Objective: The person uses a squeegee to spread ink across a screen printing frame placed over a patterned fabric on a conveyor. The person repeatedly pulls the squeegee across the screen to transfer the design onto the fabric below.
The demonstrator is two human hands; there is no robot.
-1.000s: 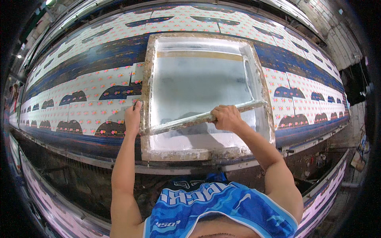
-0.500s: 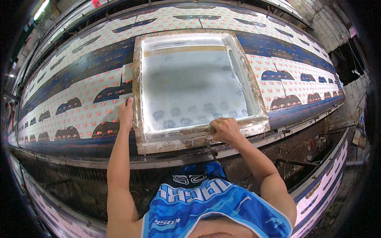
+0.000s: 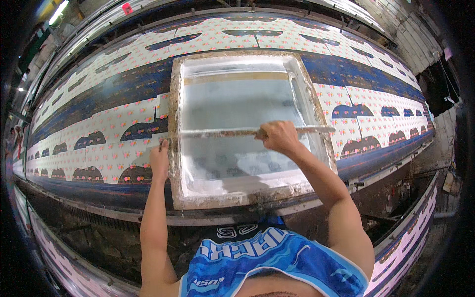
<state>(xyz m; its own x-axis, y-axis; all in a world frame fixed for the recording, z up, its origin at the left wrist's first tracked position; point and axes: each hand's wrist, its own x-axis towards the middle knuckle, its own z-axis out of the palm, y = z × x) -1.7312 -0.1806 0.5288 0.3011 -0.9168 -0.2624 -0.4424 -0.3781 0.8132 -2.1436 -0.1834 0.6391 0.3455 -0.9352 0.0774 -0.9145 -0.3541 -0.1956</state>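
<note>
My right hand (image 3: 278, 137) is closed around a long, pale, stained squeegee (image 3: 222, 132), which lies crosswise over the white-coated mesh (image 3: 232, 103) of a square screen. My left hand (image 3: 159, 159) is closed at the left side of the screen's worn frame (image 3: 232, 199), seemingly gripping its edge; what exactly its fingertips hold is small and partly hidden. The screen rests on a long printing table. White floral-printed pieces (image 3: 94, 158) with dark curved cutouts lie in rows to either side of it and beyond.
The long table's blue-stained surface (image 3: 366, 72) shows between the rows. A metal rail (image 3: 123, 210) runs along the near edge, above a dark gap. More pink printed strips (image 3: 401, 242) lie on tables behind me. A rough block wall (image 3: 391, 24) stands at the right.
My right hand and the squeegee went from a slanted position down to the near side of the screen, then back up to mid-screen, now level. My left hand stays at the left edge.
</note>
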